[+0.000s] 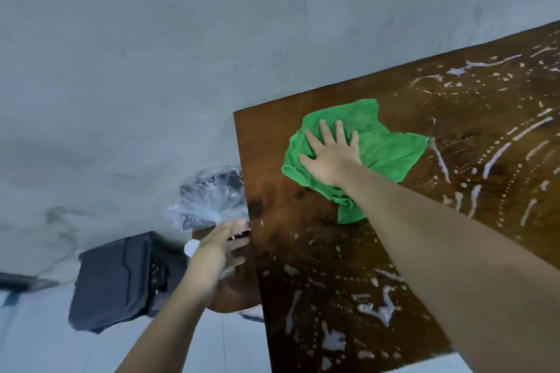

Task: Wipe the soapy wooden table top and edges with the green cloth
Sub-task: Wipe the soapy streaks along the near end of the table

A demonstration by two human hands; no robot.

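The dark wooden table top (pixel 306 254) fills the right half of the head view. White soap streaks and dotted lines (pixel 497 154) cover its right and near parts, while the far left corner looks wet and free of foam. The green cloth (pixel 391 148) lies crumpled near that corner. My right hand (pixel 330 154) presses flat on the cloth, fingers spread, thumb against a fold. My left hand (pixel 218 248) is at the table's left edge with fingers apart, slightly blurred, holding nothing.
Beside the table's left edge is a crinkled clear plastic bag (pixel 209 197) with dark contents. Below it are a small round wooden surface (pixel 236 294), a white cap (pixel 191 248) and a black case (pixel 118 278). A grey wall (pixel 151 39) is behind.
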